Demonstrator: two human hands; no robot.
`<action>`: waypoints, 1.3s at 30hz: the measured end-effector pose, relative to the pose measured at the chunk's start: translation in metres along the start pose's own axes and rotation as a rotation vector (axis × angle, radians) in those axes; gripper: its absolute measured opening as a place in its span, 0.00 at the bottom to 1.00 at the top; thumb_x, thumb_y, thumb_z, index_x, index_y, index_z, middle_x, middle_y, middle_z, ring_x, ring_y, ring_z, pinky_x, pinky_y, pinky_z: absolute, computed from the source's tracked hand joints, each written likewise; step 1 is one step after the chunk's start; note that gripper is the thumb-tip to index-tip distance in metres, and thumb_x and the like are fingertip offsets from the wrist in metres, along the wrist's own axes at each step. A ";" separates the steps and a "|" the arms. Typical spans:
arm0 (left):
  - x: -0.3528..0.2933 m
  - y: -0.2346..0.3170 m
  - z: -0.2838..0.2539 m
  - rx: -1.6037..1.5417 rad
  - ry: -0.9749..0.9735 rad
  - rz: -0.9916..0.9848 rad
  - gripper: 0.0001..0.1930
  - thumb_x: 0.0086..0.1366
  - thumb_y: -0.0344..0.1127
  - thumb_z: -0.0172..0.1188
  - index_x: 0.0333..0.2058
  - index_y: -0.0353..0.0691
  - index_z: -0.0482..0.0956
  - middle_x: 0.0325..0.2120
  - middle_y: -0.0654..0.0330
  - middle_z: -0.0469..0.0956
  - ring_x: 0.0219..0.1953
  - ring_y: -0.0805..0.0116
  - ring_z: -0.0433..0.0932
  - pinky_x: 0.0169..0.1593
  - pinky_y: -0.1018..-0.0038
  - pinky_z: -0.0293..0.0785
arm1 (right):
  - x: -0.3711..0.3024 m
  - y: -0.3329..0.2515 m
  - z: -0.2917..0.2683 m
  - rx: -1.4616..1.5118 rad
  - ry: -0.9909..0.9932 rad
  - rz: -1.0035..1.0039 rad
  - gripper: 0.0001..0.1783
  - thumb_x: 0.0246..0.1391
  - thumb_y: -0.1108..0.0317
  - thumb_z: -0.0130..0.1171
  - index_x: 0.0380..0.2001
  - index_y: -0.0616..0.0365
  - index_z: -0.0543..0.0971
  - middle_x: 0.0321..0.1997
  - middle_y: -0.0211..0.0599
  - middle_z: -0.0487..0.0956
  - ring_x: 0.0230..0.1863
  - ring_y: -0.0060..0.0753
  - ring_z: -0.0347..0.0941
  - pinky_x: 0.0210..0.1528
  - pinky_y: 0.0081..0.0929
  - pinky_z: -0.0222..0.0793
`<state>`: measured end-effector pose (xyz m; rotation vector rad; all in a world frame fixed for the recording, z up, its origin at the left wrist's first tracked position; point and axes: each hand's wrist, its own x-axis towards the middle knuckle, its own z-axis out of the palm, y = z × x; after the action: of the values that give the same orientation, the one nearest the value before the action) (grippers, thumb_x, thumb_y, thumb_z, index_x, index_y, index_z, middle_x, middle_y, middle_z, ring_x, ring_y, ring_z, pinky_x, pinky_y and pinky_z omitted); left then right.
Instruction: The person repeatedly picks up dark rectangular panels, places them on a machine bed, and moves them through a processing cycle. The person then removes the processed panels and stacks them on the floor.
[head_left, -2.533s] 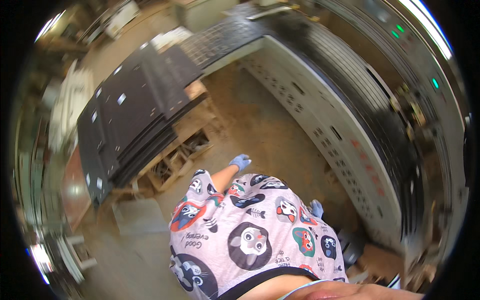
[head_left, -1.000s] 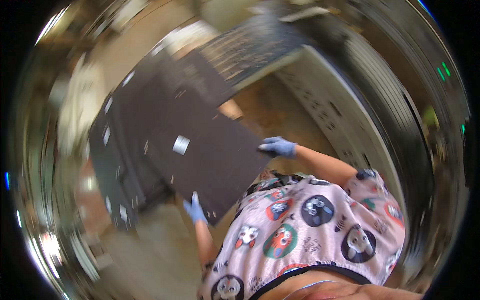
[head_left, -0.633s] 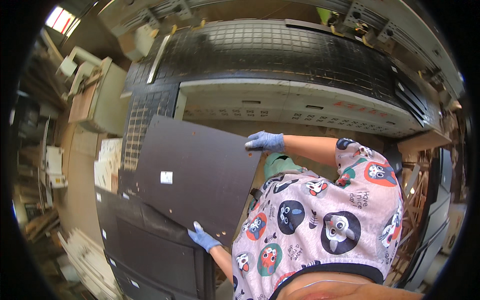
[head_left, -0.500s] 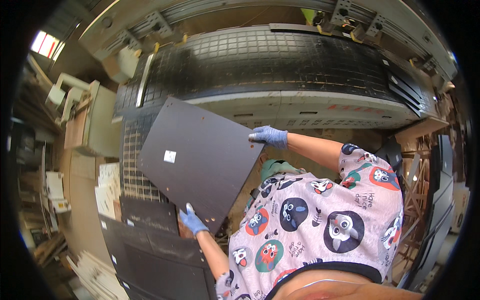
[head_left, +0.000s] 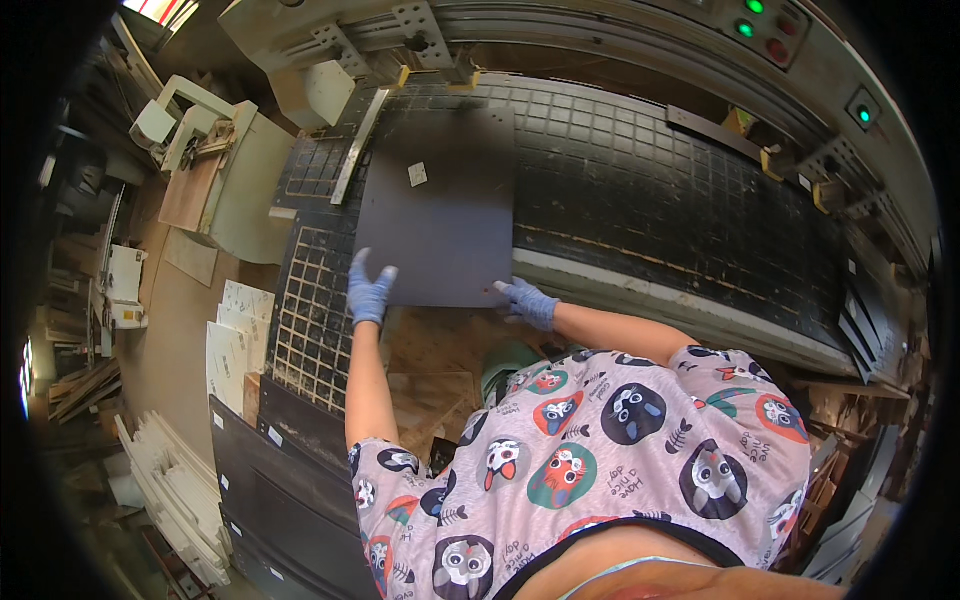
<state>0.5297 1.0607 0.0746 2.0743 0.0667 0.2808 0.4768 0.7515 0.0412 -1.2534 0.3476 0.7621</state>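
A dark grey rectangular panel (head_left: 440,235) with a small white label (head_left: 417,175) reaches from my hands over the black gridded machine bed (head_left: 600,150). Its far part is over the bed; its near edge juts out above the floor. My left hand (head_left: 369,290), in a blue-grey glove, holds the near left corner, thumb on the upper face and fingers along the side edge. At the near right corner my right hand (head_left: 527,304), gloved alike, grips the panel with its thumb on top. Its other fingers are partly hidden.
A metal bar (head_left: 360,148) lies left of the panel. The machine's beam (head_left: 560,65), with green lights, spans the far side. Dark labelled panels (head_left: 285,490) are stacked at lower left, near pale strips (head_left: 180,495). A beige machine (head_left: 245,165) stands left. Dark strips (head_left: 862,325) lie far right.
The panel has swung from a slant to nearly straight and moved away from me onto the bed. My left hand has shifted to its near left corner. The view has turned.
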 end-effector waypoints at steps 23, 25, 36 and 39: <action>0.061 0.070 0.152 1.010 -0.972 0.225 0.55 0.35 0.66 0.67 0.63 0.66 0.49 0.66 0.56 0.38 0.67 0.47 0.38 0.64 0.45 0.38 | -0.089 0.023 -0.129 0.361 0.667 -0.108 0.19 0.54 0.56 0.55 0.48 0.48 0.71 0.41 0.32 0.77 0.34 0.26 0.74 0.34 0.23 0.70; 0.063 0.114 0.168 0.869 -0.915 0.245 0.51 0.38 0.64 0.66 0.62 0.61 0.54 0.65 0.52 0.43 0.66 0.44 0.42 0.64 0.49 0.43 | -0.118 0.050 -0.143 0.445 0.707 -0.093 0.20 0.54 0.57 0.56 0.49 0.49 0.71 0.41 0.33 0.77 0.34 0.28 0.74 0.35 0.27 0.72; 0.264 0.372 0.218 0.821 0.258 0.883 0.40 0.47 0.68 0.56 0.58 0.55 0.64 0.62 0.50 0.53 0.63 0.45 0.51 0.62 0.53 0.48 | -0.165 0.102 -0.185 0.537 0.870 -0.160 0.19 0.55 0.57 0.53 0.50 0.46 0.71 0.43 0.28 0.77 0.35 0.24 0.73 0.34 0.29 0.66; 0.263 0.369 0.218 0.862 0.182 0.768 0.42 0.47 0.62 0.59 0.58 0.45 0.62 0.60 0.50 0.59 0.61 0.51 0.58 0.62 0.57 0.52 | -0.193 0.099 -0.183 0.559 0.954 -0.081 0.20 0.56 0.55 0.52 0.51 0.45 0.70 0.45 0.26 0.78 0.36 0.23 0.73 0.37 0.30 0.66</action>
<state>0.8090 0.7339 0.3355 2.8436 -0.6118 1.0548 0.3024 0.5286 0.0351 -1.0043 1.1846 -0.0746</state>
